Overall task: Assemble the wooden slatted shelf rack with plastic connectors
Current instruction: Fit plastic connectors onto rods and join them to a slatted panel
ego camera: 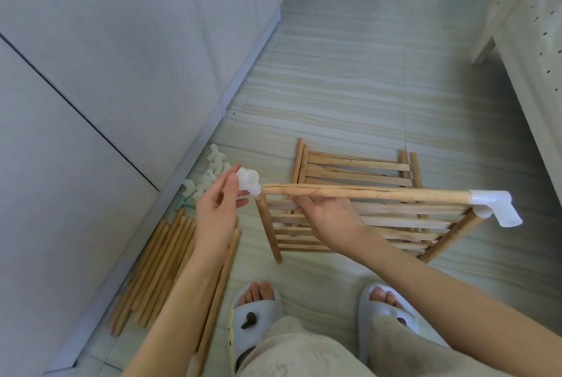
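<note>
Our left hand (216, 206) pinched a white translucent plastic three-way connector (248, 182) between the thumb and the curled fingertips, with the palm turned toward us. The connector sat at the near left corner of the rack, touching the left end of a long round wooden top rod (365, 192) and the top of a short upright wooden post (269, 230). We could not tell whether either piece had entered a socket.

Our right hand (330, 217) reached under the top rod with its fingers curled around a slat of the wooden slatted shelf panel (395, 221), which stood tilted on edge off the floor. At the right end of the top rod, a second white plastic connector (494, 204) was already fitted, joining the rod to a slanted wooden post (450, 239).

Behind this assembly, a second wooden slatted panel (355, 169) lay flat on the pale striped tile floor (349, 87). To the left, a loose heap of white plastic connectors (209, 176) lay against the base of a grey cabinet (106, 72). Nearer to us, a bundle of round wooden rods (155, 270) lay on the floor beside the cabinet. Our feet, in pale blue slippers (255, 316), stood at the lower edge of the view.
</note>
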Motion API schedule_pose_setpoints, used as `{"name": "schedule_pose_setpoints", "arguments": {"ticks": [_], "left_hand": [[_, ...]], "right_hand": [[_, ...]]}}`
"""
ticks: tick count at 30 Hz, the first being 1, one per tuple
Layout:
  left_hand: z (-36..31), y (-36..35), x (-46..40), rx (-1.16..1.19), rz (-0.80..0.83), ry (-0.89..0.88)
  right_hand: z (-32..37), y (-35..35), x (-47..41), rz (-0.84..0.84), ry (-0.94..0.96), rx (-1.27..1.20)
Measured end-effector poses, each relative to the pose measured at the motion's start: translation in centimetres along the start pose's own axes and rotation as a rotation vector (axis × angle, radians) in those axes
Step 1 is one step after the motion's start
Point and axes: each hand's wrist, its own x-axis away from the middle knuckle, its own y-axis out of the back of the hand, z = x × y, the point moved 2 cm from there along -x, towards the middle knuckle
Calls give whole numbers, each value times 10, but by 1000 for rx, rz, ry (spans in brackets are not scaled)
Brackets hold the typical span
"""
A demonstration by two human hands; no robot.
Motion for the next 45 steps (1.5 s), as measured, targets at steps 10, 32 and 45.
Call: {"name": "schedule_pose_setpoints", "arguments": {"ticks": [10,32,45], "left_hand": [[-3,-14,8,-189,85,-32],[-19,-10,7,-221,305,-73],[-16,-8,2,287,146,174]], "right_hand": [[-11,-2,1,98,-13,-44],[-18,-7,10,200,-63,-74],[-18,-8,11,194,-59,-71]]}}
